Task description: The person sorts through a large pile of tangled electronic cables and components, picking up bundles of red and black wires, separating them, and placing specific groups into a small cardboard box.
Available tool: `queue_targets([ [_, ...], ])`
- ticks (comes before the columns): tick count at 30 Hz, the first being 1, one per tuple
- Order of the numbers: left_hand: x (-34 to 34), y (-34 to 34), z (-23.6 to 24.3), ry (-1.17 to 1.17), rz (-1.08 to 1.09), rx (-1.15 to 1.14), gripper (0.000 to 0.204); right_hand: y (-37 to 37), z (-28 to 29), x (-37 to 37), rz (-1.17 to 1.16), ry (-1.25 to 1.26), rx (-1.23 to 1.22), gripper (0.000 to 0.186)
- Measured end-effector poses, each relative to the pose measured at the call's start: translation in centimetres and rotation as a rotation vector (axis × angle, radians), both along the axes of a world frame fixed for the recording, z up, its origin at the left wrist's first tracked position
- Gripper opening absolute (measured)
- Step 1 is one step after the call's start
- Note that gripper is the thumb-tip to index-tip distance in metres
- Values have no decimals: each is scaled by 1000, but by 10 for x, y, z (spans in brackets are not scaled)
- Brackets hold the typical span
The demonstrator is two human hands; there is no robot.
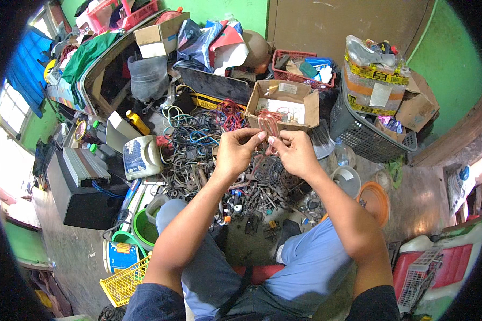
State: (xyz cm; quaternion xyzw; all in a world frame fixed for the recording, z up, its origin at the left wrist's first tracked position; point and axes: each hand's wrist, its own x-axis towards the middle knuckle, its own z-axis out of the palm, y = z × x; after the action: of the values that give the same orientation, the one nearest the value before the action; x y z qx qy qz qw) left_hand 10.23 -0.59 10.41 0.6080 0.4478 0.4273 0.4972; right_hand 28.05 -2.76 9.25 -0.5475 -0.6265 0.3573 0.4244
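Observation:
Both of my arms reach forward over a heap of cables and small parts. Between them I hold up a looped bundle of reddish-brown wire (270, 124). My left hand (236, 152) pinches it from the left side, thumb and forefinger pressed together. From the other side, my right hand (294, 153) grips the same wire, its thumb nearly touching the left thumb. The loops stand above my fingertips, and a short part shows below them. Behind the wire is an open cardboard box (256, 102) with wire and small items in it.
Tangled black and blue cables (190, 136) cover the floor ahead. A black speaker-like box (72, 200) stands left, carrying a silver finned unit (85, 167). Right are a grey basket (353, 128), a grey bucket (347, 182) and an orange basin (377, 200). A yellow crate (124, 283) lies near my left elbow.

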Motion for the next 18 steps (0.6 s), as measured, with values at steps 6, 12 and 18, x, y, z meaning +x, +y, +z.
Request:
queue_targets([
  [6,1,0,-3,-223,17,14,22,0,5,-3,3,-24,-28,22],
  [12,1,4,-6,-206,-5,22,21,0,6,1,6,-30,-46,22],
  [18,3,3,-2,-288,-52,-113,20,1,6,2,102,218,-123,23],
])
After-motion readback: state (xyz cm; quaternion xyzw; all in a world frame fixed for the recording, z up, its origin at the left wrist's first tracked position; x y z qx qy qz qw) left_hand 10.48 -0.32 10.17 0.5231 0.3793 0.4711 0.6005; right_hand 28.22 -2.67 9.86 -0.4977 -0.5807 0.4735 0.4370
